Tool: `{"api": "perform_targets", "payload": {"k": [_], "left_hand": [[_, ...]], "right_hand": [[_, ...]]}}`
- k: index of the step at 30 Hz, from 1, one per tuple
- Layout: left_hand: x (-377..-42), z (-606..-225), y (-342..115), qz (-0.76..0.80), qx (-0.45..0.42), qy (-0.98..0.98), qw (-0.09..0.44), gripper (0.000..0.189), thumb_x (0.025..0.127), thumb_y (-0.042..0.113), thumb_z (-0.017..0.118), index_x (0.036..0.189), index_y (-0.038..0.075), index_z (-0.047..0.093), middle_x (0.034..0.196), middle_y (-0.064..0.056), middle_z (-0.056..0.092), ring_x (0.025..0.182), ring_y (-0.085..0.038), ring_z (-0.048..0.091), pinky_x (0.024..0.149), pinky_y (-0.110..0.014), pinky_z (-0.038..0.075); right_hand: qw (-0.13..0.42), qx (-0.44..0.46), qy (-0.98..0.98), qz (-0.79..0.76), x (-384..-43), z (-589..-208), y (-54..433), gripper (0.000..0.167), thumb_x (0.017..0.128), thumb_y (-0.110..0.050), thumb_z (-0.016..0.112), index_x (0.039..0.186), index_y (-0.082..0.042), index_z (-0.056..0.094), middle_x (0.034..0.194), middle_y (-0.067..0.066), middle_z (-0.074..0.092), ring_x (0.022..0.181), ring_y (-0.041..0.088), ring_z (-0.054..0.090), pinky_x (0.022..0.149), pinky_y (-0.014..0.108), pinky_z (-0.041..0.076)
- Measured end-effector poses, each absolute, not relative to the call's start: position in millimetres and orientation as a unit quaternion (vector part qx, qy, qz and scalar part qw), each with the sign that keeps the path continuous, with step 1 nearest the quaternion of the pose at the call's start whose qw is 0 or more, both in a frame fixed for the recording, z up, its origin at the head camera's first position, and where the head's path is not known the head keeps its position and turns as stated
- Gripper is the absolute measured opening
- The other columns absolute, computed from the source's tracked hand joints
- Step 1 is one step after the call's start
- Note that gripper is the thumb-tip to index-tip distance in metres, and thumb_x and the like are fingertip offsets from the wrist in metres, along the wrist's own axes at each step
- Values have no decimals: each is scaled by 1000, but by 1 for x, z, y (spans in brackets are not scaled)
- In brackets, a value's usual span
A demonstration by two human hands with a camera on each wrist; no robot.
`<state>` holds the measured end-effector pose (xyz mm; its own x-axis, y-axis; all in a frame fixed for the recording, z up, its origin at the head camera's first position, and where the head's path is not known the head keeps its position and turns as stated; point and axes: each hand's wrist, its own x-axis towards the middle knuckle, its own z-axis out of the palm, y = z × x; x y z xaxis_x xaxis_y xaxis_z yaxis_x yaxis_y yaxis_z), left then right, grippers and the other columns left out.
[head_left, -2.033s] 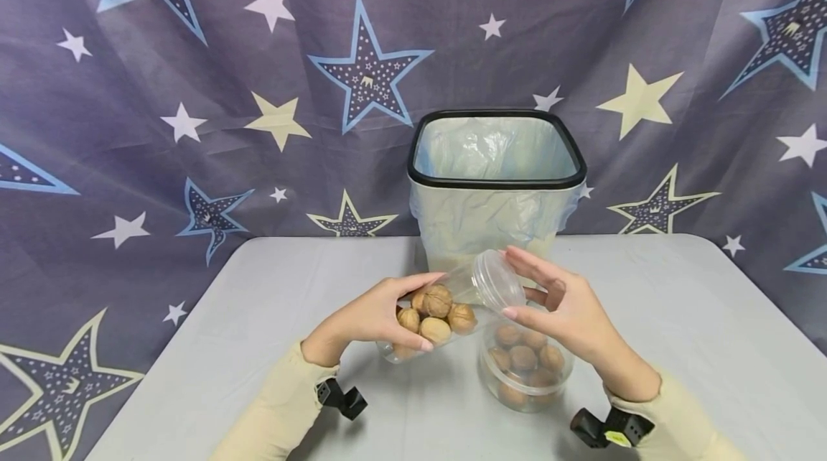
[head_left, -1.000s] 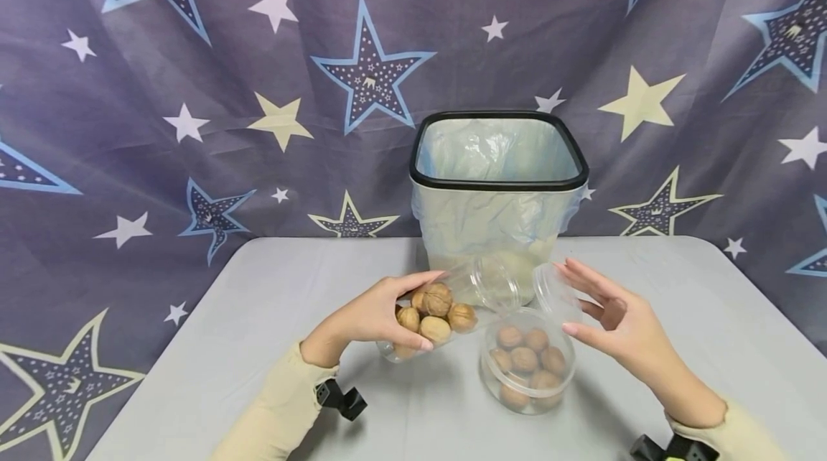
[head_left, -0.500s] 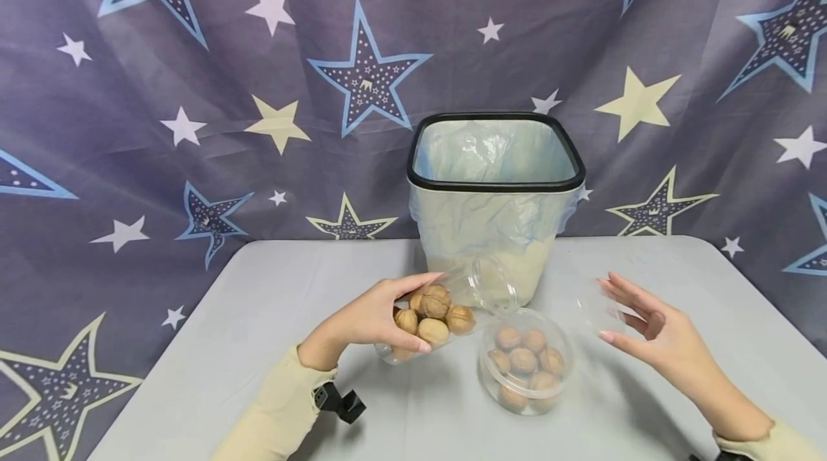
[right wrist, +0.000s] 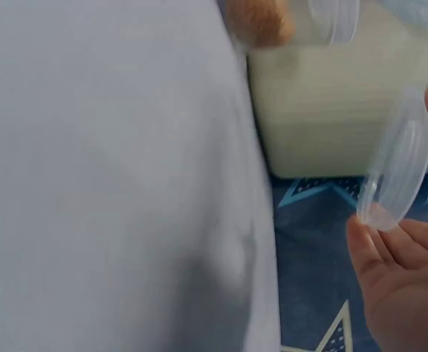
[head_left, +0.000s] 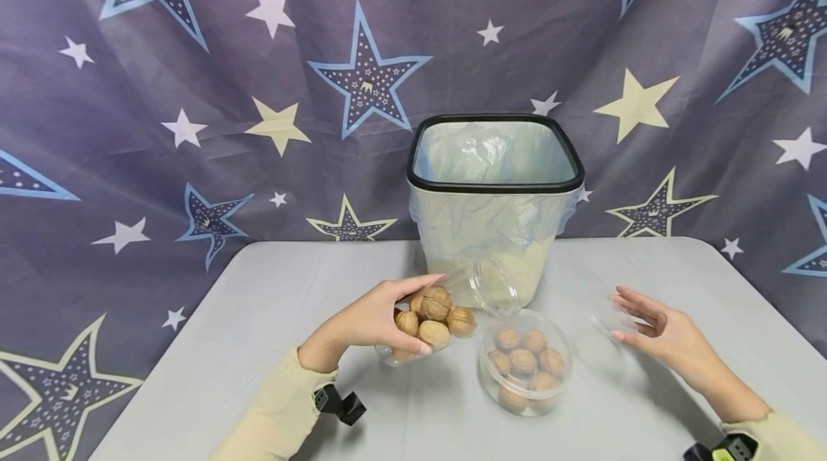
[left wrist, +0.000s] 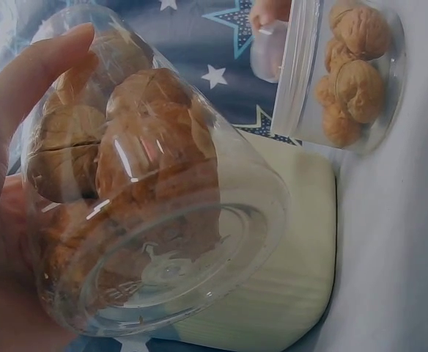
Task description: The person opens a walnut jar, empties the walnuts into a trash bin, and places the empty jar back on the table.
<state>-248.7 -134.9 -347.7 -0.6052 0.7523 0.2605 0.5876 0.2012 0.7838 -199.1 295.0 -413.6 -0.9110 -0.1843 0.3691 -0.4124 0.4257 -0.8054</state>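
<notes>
My left hand [head_left: 365, 319] grips a clear plastic jar [head_left: 460, 286] with several walnuts [head_left: 436, 303] in it. The jar is tilted, its uncovered mouth facing up and to the right. In the left wrist view, thumb and fingers wrap round the jar wall. On the right, my right hand [head_left: 675, 350] pinches a clear round lid [right wrist: 404, 165] by its edge, above the table and apart from the jar. Between the hands a second clear jar [head_left: 528, 406] stands upright, also holding walnuts; whether a lid covers it I cannot tell.
A pale bin [head_left: 491, 231] with a black rim and a bluish plastic liner stands behind the jars. The grey-white table [head_left: 310, 281] reaches back to a dark curtain [head_left: 213, 73] printed with stars.
The lid has come away from the tilted jar's mouth. My right hand has carried it right, then slightly lower. The left hand and its jar have stayed in place.
</notes>
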Motion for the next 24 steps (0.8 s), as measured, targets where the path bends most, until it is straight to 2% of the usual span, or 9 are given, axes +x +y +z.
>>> {"api": "perform_targets", "payload": {"k": [5, 10, 18, 24], "left_hand": [[-248, -348, -135, 462, 431, 769, 92, 89, 66, 11, 85, 143, 8, 40, 117, -6, 64, 106, -12, 59, 97, -30, 45], [-249, -348, -136, 460, 433, 770, 89, 89, 66, 12, 85, 142, 6, 40, 118, -7, 64, 106, -13, 59, 97, -29, 45], [-246, -344, -138, 456, 437, 771, 81, 88, 67, 12, 85, 142, 6, 40, 121, -8, 63, 108, -13, 58, 98, -28, 44], [-246, -339, -140, 447, 434, 779, 70, 89, 65, 13, 85, 143, 9, 40, 119, -4, 64, 107, -12, 59, 98, -28, 43]], "right_hand": [[84, 175, -846, 497, -205, -424, 302, 65, 82, 0, 69, 138, 11, 37, 120, -24, 57, 107, -13, 50, 85, 4, 40], [84, 171, -843, 503, -210, -429, 305, 64, 82, 0, 69, 137, 13, 37, 118, -25, 58, 107, -15, 49, 83, 5, 41], [41, 184, -804, 564, -220, -442, 314, 57, 87, 5, 59, 140, 7, 37, 122, -20, 58, 111, -11, 49, 83, 8, 43], [25, 172, -810, 560, -222, -449, 316, 58, 88, 2, 60, 137, 15, 34, 119, -22, 59, 110, -15, 47, 85, 6, 40]]}}
